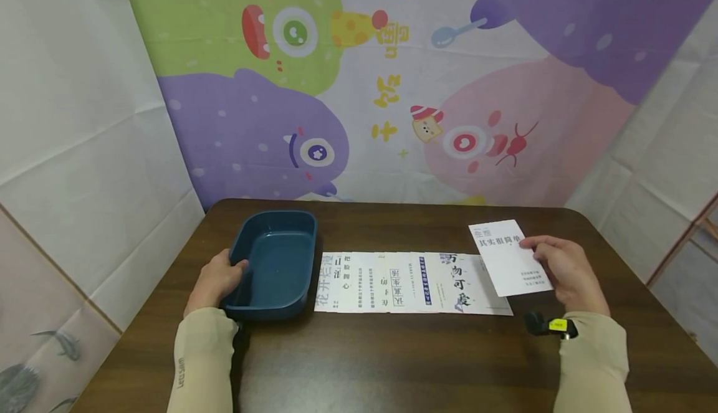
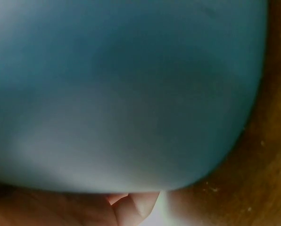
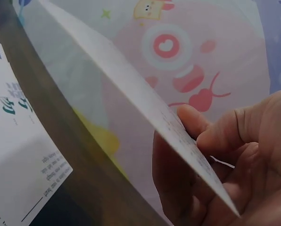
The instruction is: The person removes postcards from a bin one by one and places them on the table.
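Note:
A deep blue rectangular dish [image 1: 280, 276] is at the left of the table, with its inside bare. My left hand [image 1: 215, 282] grips its left wall, thumb over the rim and the other fingers behind the wall. In the left wrist view the dish's side [image 2: 131, 103] fills most of the frame. My right hand [image 1: 569, 270] pinches a white printed card [image 1: 507, 260] by its right edge, thumb on the printed face. Seen in the right wrist view, this card [image 3: 131, 103] is tilted and raised. Below its left part lies a row of overlapping printed cards [image 1: 412, 282].
The dark wooden table [image 1: 364, 363] ends at a hanging cloth [image 1: 359, 170] with cartoon monsters. White cloth panels [image 1: 84, 120] enclose the left and right sides. The card row runs from beside the dish to below the held card.

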`<state>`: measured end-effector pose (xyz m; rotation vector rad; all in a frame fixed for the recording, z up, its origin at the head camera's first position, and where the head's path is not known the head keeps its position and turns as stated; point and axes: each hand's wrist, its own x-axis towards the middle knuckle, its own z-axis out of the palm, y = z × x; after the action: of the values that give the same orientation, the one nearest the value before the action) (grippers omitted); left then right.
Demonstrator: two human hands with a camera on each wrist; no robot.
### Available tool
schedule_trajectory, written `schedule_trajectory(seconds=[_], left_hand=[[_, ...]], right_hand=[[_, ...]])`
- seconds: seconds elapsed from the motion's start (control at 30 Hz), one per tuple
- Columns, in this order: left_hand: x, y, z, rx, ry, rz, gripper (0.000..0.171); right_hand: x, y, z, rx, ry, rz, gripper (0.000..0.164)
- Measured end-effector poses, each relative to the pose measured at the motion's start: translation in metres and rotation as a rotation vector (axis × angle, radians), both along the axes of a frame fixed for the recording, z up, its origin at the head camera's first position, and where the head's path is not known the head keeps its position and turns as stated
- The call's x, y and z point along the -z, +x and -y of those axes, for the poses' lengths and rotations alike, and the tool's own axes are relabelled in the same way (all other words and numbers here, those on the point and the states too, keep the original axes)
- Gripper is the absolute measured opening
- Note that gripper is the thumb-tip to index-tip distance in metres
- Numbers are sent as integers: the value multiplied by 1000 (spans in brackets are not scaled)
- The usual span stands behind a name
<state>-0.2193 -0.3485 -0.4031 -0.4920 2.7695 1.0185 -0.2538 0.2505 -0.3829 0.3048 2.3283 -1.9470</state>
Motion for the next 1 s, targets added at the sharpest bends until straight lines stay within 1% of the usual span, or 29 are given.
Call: schedule_trajectory(seconds=[0.1,0.27,0.37,0.53,0.63,0.77,1.0], left_hand=[[0,0,0,-2,2,3,62],[0,0,0,-3,-1,-4,62],[0,0,0,-4,0,-1,62],[0,0,0,-5,5,6,62],[-1,0,-1,-9,6,8,62],[-1,0,-2,-14,10,13,62],[-1,0,-1,-8,6,19,63]], right_hand=[[1,0,0,-2,24,34,37],[2,1,0,-30,127,77,42],[3,0,0,-60,181,85,43],[5,1,2,-82,215,81,42],[6,0,3,-77,234,80,40],[9,-3,3,-69,263,95,36],[14,-3,2,-70,283,133,36]])
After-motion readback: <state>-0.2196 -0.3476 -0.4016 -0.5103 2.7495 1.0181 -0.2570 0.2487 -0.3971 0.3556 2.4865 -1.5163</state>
